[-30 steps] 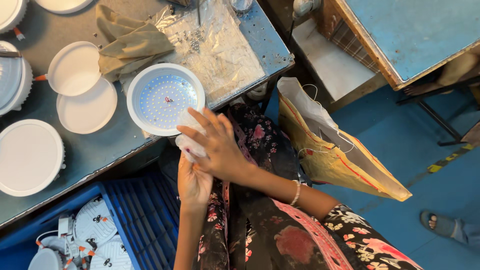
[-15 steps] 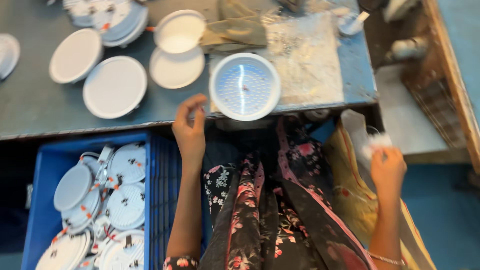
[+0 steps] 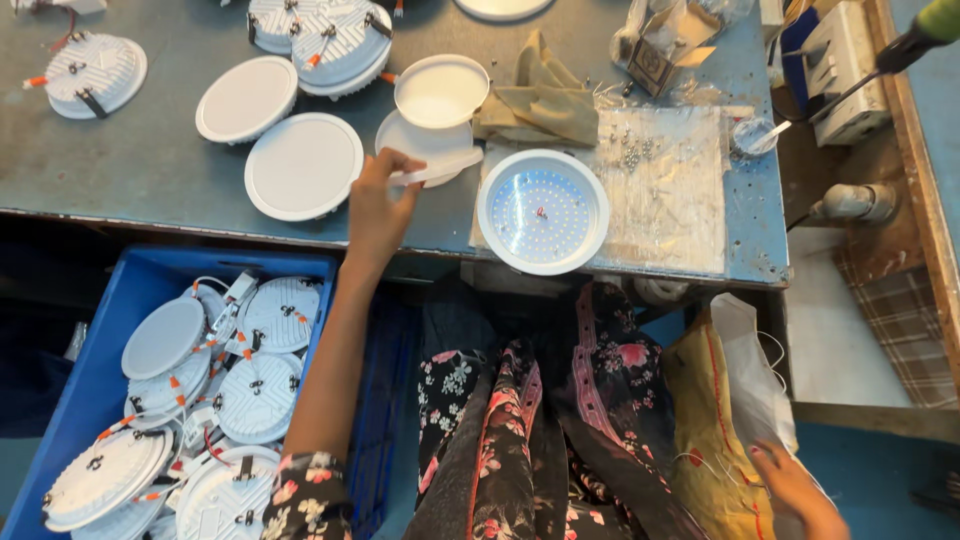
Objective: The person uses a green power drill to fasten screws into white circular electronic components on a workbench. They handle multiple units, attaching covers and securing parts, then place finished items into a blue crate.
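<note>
Reaching low at the near right edge, the right hand (image 3: 795, 490) is down by the white plastic bag (image 3: 755, 380) and yellow bag (image 3: 705, 440); fingers spread over the bag, but can't tell if they grip anything. Nearer left, a blue crate (image 3: 150, 270) holds finished round lamp units, backs up w/ wires.

Up on the grey table (image 3: 140, 170), the left hand (image 3: 378, 200) pinches the edge of a thin white disc (image 3: 440, 168), thumb & fingers closed on its left end. Disc is tilted, long axis running left-right, pointing toward the open round LED housing (image 3: 543, 211), which sits just right of the hand, LED side up. Left hand is by far the nearer to it; right hand is well apart.

Beyond: stacked white covers (image 3: 303, 165), a shallow white bowl-like reflector (image 3: 441, 91), a crumpled cloth (image 3: 540, 100), loose screws on clear plastic sheet (image 3: 660, 180).
</note>
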